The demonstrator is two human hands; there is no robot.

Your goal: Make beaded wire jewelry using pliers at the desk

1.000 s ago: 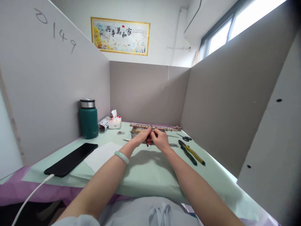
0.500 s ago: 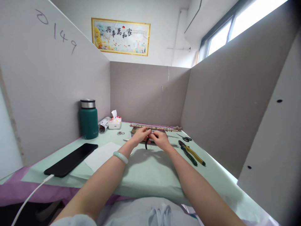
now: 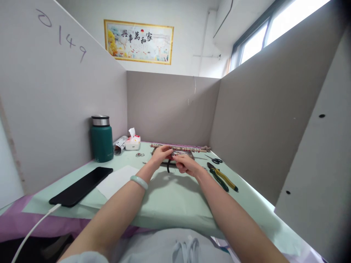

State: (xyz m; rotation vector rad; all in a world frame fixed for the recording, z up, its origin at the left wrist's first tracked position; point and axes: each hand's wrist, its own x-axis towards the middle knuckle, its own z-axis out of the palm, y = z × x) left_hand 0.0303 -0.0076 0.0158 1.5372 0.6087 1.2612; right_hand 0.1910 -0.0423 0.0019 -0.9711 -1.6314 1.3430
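Observation:
My left hand (image 3: 160,156) and my right hand (image 3: 185,164) meet above the far middle of the pale green table (image 3: 175,204). Both pinch a thin dark cord (image 3: 168,166) whose loop hangs down between them. A pale green bangle (image 3: 138,181) sits on my left wrist. Just behind the hands lie a small metal tray (image 3: 192,156) and a long bead board with a row of beads (image 3: 189,148). What the fingertips hold besides the cord is too small to make out.
Yellow-handled pliers (image 3: 223,178) and small scissors (image 3: 215,159) lie right of my hands. A black phone on a white cable (image 3: 81,185), white paper (image 3: 116,180), a green flask (image 3: 101,139) and a tissue pack (image 3: 132,142) stand left. Grey partition walls (image 3: 170,106) enclose the table.
My hands have lifted slightly and drawn a little apart. The dark cord loop now hangs visibly between them. The view has shifted slightly.

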